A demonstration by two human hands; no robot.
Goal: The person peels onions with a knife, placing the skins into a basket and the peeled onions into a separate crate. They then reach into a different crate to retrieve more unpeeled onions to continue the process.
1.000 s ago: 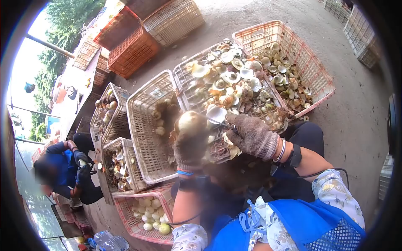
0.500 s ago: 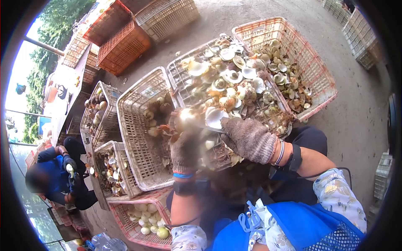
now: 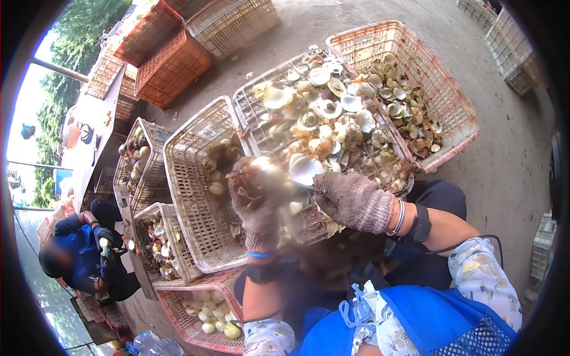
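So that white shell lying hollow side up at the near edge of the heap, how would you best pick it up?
Probably by its thin rim, pinched from above on the near side. The white shell lies hollow side up, so that edge stands free, while other shells crowd its far side. Mind the knife in the right hand beside it. The left hand grips another shell.

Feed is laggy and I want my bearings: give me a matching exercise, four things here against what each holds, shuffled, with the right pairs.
1 left hand
2 right hand
3 red crate
4 pink crate

A pale round pieces
B thin metal tool
C opened shells
D blurred shell

Pairs: 1-D, 2-B, 3-C, 4-A.
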